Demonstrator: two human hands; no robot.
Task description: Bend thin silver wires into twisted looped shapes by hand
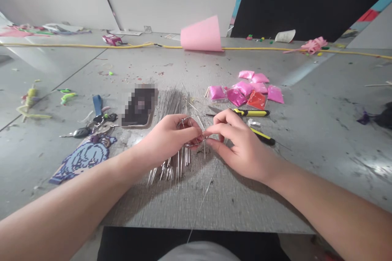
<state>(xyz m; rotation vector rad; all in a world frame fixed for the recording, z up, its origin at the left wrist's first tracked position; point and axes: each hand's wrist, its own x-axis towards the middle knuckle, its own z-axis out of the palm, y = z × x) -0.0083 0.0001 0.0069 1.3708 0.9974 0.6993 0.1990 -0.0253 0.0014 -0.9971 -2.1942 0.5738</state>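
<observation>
My left hand (176, 134) is closed on a small rounded frame of bent silvery wire (192, 145), its thumb pressing the frame's right side. At that same edge, the thumb and fingertips of my right hand (240, 142) pinch together on thin wire; the exact point of grip is too small to make out. Below and behind the left hand lies a bundle of straight metal wires (173, 104), its lower ends fanned out towards me. Scissors with yellow-and-black handles (254, 113) lie open just beyond my right hand, partly covered by it.
Pink and red packets (235, 96) lie beyond the scissors. Left of the wires are a phone (139, 106), keys (81, 132) and a blue pixel-pattern piece (88, 155). A pink cone-shaped roll (201, 34) and yellow cord (134, 45) lie along the back.
</observation>
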